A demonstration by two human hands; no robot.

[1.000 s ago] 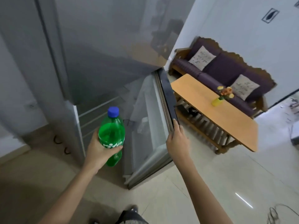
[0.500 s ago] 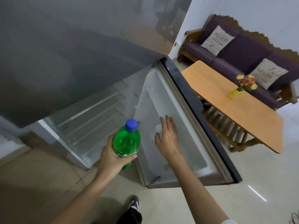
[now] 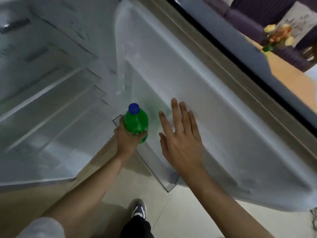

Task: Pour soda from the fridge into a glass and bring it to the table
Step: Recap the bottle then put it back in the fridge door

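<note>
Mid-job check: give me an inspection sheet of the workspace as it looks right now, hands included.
Surface: pale tiled floor under the open fridge; wooden table at far right, only partly in frame.
Job's things: green soda bottle, blue cap on, over the clear door shelf; no glass seen.
Clutter: flowers in a small vase on the table.
Hands: left hand gripping the bottle; right hand open, fingers spread, at the fridge door inner panel; contact cannot be told.
Cables: one dark loop at the right edge, blurred.
Surroundings: bare fridge shelves, purple sofa, a shoe below.
</note>
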